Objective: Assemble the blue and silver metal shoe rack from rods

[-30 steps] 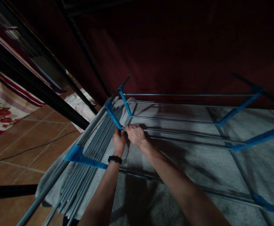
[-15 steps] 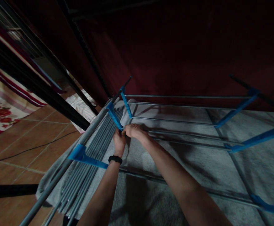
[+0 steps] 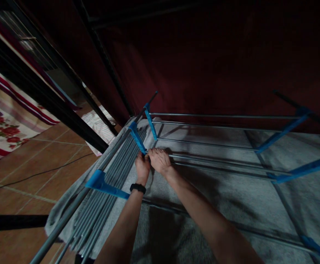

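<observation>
At floor level, on a grey blanket (image 3: pixel 204 205) spread over brown tiles (image 3: pixel 39 183), a metal rack frame is lying partly put together. Item 1: the left hand (image 3: pixel 142 168), wearing a black wristband (image 3: pixel 138 188), is clenching around the lower end of a blue bracket (image 3: pixel 138 137), the middle 1 of 3 such brackets on the left side. Item 2: the right hand (image 3: pixel 159 160) is curling its fingers over the left end of a thin grey rod (image 3: pixel 217 160), right where that rod is meeting the bracket; the 2 hands are touching each other at this joint. Item 3: the rod is running to the right, just above the blanket, towards a lower right bracket (image 3: pixel 305 169). Item 4: a farther bracket (image 3: pixel 151 123) and a nearer bracket (image 3: pixel 105 185) are sitting on the same long side tube (image 3: pixel 74 207), which is slanting from the near left up towards the wall. Item 5: 3 more cross rods are spanning the frame behind the hands, ending at an upper right bracket (image 3: pixel 282 132). Item 6: a bundle of loose grey rods (image 3: pixel 107 198) is lying on the blanket just beside the side tube, under the left forearm. Item 7: a dark red wall (image 3: pixel 204 66) is standing behind the frame. Item 8: a floral cloth (image 3: pixel 3 128), a striped white cloth (image 3: pixel 99 126) and a black cable (image 3: pixel 39 172) are lying on the tiles to the left, well apart from the hands.
</observation>
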`<move>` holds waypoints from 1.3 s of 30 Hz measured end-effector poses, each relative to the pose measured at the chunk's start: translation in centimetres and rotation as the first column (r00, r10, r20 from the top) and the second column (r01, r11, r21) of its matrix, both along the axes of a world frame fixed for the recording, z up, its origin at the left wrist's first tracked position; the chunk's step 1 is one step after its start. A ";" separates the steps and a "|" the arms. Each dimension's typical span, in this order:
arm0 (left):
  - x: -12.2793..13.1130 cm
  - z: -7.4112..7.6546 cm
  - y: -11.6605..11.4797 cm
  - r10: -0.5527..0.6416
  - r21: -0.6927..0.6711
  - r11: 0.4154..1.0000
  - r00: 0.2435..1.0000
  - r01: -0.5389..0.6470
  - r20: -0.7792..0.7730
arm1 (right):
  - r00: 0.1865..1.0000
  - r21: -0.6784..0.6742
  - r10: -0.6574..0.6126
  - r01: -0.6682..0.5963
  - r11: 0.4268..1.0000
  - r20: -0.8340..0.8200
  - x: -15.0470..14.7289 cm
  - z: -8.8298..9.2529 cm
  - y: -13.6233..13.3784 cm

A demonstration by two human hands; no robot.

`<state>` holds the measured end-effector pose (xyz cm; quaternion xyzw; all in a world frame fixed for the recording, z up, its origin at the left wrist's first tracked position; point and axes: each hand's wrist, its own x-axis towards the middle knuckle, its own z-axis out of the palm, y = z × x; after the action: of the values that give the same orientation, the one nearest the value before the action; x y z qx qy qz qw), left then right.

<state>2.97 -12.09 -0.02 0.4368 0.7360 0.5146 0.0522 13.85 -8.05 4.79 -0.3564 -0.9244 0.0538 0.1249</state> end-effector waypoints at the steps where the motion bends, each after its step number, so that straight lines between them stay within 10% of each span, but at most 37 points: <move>1: 0.0 0.0 0.0 0.003 0.000 1.000 1.000 -0.003 0.000 | 1.000 0.016 0.000 0.000 1.000 -0.003 0.0 -0.2 0.0; 39: 0.3 -0.1 0.4 0.001 -0.073 0.997 0.999 -0.005 -0.053 | 0.995 0.009 -0.042 0.041 0.999 0.095 6.6 1.6 0.3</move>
<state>3.23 -11.65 -0.15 0.4470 0.7561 0.4756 0.0477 20.48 -7.72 6.40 -0.3773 -0.9219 0.0308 0.0829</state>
